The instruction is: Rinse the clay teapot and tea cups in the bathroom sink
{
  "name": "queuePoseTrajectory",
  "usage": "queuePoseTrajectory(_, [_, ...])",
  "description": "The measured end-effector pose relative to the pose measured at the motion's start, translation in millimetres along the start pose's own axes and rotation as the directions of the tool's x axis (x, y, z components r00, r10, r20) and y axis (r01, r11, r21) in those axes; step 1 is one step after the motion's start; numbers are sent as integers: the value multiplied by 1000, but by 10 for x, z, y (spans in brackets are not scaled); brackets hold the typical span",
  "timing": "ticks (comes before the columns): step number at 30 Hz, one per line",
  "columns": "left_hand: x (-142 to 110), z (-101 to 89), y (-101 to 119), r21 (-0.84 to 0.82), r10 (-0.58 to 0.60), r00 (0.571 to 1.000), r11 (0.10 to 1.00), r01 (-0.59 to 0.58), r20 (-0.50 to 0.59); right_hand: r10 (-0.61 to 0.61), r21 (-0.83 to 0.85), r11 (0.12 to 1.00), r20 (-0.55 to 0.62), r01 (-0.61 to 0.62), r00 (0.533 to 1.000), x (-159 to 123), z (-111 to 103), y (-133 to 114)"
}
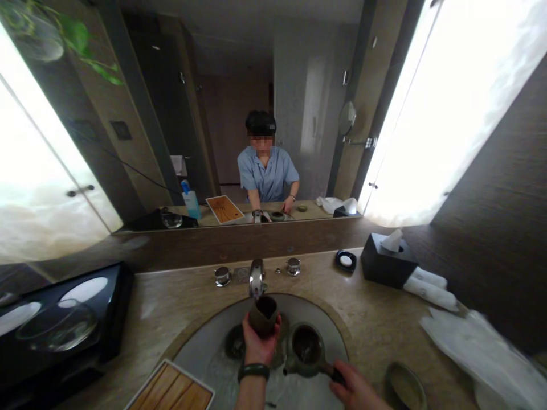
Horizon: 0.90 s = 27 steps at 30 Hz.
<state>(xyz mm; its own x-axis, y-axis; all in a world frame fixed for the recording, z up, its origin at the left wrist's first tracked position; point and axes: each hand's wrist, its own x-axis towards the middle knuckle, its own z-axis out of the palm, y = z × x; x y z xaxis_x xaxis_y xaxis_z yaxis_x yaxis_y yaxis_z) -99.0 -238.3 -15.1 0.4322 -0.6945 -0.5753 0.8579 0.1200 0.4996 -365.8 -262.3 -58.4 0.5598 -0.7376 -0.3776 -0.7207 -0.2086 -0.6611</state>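
Head view shows me the left hand (259,348) gripping a clay cup (264,316) under the faucet (256,278), the right hand (355,387) holding a clay teapot (305,350) by its handle, and a tissue box (388,261) at the back right corner of the counter (325,285).

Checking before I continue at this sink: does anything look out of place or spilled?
A crumpled white cloth lies loose on the counter's right side, untidy beside the neatly rolled towels. Pottery at a washbasin is also unusual: the left hand holds a clay cup, and the right hand grips a side-handled teapot.
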Motion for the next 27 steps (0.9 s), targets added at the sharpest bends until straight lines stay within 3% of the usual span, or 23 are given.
queuePoseTrajectory(3, [22, -102, 99, 385, 242, 966, 903, -189, -94, 49, 84, 996, -73, -43, 996, -31, 36, 63])
queuePoseTrajectory(5, [-26, -185, 224, 644, 442, 895, 703, -300, -65, 25, 121, 993, -115, -11, 993, -75, 10, 20])
queuePoseTrajectory(6, [-74, -221, 297, 786, 536, 844, 515, -343, 16, -3, 127, 992, -124, 19, 992, -100, -20, -17])
queuePoseTrajectory(8, [-206, -286, 450, 940, 621, 731, -27, -341, 283, -63, 131, 988, -123, 80, 990, -146, -93, -93])
queuePoseTrajectory(9, [-281, -320, 527, 911, 598, 688, -296, -287, 411, -79, 134, 986, -119, 94, 990, -163, -128, -123])
queuePoseTrajectory(10, [-355, -358, 601, 837, 554, 660, -500, -222, 507, -84, 139, 985, -113, 99, 990, -176, -157, -144])
queuePoseTrajectory(11, [-422, -401, 671, 765, 518, 640, -621, -174, 567, -83, 148, 984, -105, 98, 991, -184, -178, -156])
queuePoseTrajectory(12, [-479, -450, 734, 728, 505, 622, -667, -158, 599, -84, 154, 983, -96, 98, 992, -188, -191, -160])
queuePoseTrajectory(15, [-580, -599, 860, 677, 492, 554, -711, -190, 672, -106, 152, 982, -67, 115, 992, -188, -199, -152])
queuePoseTrajectory(17, [-608, -667, 881, 683, 503, 526, -694, -227, 686, -117, 141, 982, -54, 124, 992, -189, -196, -151])
queuePoseTrajectory(22, [-698, -636, 828, 816, 554, 613, -491, -306, 563, -143, 175, 974, -28, 146, 989, -211, -180, -126])
queuePoseTrajectory(24, [-765, -584, 818, 866, 585, 639, -364, -344, 500, -152, 179, 971, -33, 156, 988, -207, -156, -79])
queuePoseTrajectory(25, [-806, -560, 815, 896, 611, 659, -243, -371, 438, -157, 179, 970, -40, 161, 987, -201, -141, -52])
queuePoseTrajectory(27, [-903, -524, 806, 918, 630, 741, 108, -382, 235, -161, 190, 967, -53, 168, 986, -186, -112, -3])
